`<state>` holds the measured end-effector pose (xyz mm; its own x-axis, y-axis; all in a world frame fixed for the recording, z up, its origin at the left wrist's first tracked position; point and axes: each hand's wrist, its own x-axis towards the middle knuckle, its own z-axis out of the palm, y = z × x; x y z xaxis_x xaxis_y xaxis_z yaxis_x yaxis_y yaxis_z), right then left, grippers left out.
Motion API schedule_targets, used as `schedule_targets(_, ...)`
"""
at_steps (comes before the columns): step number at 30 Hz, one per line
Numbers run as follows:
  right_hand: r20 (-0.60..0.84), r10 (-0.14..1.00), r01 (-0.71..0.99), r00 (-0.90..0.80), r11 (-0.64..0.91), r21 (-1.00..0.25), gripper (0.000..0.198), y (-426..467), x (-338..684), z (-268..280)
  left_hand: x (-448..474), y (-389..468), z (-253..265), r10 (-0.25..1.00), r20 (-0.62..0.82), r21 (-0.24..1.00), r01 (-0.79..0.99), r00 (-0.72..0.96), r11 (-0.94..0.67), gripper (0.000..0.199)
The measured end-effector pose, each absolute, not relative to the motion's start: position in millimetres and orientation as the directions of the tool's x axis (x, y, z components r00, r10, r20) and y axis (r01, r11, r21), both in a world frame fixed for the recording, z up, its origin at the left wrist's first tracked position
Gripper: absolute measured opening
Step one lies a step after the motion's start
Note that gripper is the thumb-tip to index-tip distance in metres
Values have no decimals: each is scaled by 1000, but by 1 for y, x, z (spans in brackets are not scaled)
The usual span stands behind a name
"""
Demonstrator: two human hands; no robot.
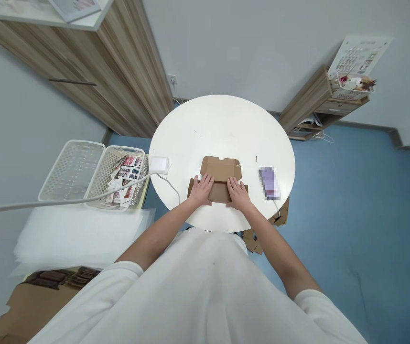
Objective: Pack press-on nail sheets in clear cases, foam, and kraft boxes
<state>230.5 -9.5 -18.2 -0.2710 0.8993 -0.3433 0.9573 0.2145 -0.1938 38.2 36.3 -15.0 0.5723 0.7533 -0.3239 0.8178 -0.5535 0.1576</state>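
Note:
A flat brown cardboard box blank (220, 168) lies partly unfolded on the round white table (222, 119), in front of my body. Its far panel, with small side flaps, is spread toward the back of the table. My left hand (202, 189) rests on the left side of the cardboard, fingers stretched forward and apart. On the right side, my right hand (238, 193) presses down in the same way, with its fingers spread over the crease. Neither hand is wrapped around anything. Parts of the side flaps are hidden beneath both hands.
A phone (269, 183) with a cable lies at the table's right. At the left edge sits a white box-shaped item (159, 165) near a grey cable. White baskets (115, 177) with printed cards stand left. More cardboard (253, 241) lies below the table's right side.

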Motion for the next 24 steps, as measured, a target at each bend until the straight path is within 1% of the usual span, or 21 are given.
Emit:
schedule_targets(2, -350, 905, 967, -240, 190, -171, 113, -11, 224, -23, 35, 35, -14, 751, -313, 145, 810, 582, -568, 117)
schedule_targets(5, -351, 909, 968, -224, 164, -192, 111, -12, 219, -23, 22, 28, -14, 791, -267, 135, 834, 550, -534, 121)
schedule_targets(7, -351, 910, 964, -220, 148, -222, 110, -13, 217, -23, 4, 18, -18, 862, -231, 150, 891, 452, -428, 124)
schedule_targets(9, -347, 913, 959, -213, 128, -251, 109, -15, 217, -24, -17, 6, -25, 934, -213, 193, 949, 288, -248, 121)
schedule_targets(11, -341, 916, 953, -211, 115, -281, 108, -15, 217, -26, -36, -5, -34, 963, -218, 285, 954, 156, -90, 114)
schedule_targets(12, -336, 917, 948, -215, 113, -298, 108, -16, 217, -28, -43, -8, -39, 963, -227, 348, 936, 144, -58, 108)
schedule_targets(15, -319, 918, 930, -236, 118, -349, 110, -17, 217, -33, -51, -7, -50, 965, -216, 516, 856, 151, -18, 90)
schedule_targets(17, -313, 918, 920, -245, 118, -373, 110, -17, 217, -34, -47, -1, -54, 967, -196, 606, 795, 161, -10, 76)
schedule_targets(19, -317, 918, 917, -240, 107, -385, 110, -18, 216, -34, -40, 5, -55, 967, -201, 650, 760, 159, 10, 62)
schedule_targets(21, -325, 916, 919, -234, 99, -383, 108, -18, 215, -34, -35, 8, -53, 965, -220, 652, 757, 141, 38, 51)
schedule_targets(24, -333, 913, 924, -235, 104, -368, 107, -19, 214, -32, -31, 10, -48, 966, -228, 648, 760, 120, 59, 42)
